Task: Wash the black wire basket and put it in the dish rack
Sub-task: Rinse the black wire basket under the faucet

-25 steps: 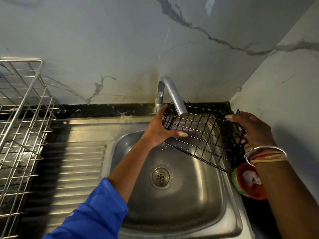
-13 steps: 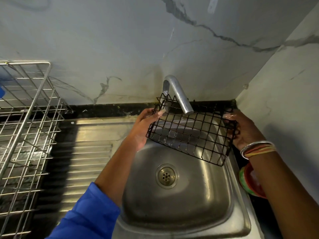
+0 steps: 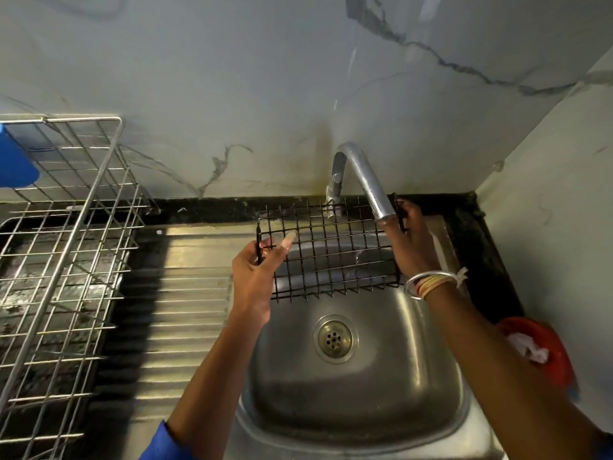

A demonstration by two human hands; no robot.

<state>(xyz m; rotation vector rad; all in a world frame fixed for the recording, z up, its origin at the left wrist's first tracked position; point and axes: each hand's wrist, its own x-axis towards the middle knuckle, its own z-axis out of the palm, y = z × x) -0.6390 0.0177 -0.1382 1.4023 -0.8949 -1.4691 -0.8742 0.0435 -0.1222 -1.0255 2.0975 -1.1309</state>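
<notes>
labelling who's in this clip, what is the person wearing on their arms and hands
The left hand shows one long pale nail. Its forearm is bare up to a blue sleeve near the elbow. The right hand has a silver bangle at the wrist, beside several thin coloured thread bands with a white knot. The right forearm is bare as far as the picture shows.

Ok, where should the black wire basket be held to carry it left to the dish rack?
By its short end walls, coming in from the sides. The black wire basket hangs over the sink, long axis left to right, and its open mesh lets fingers hook through. The left hand and right hand hold it so; the faucet probably blocks coming from above.
</notes>
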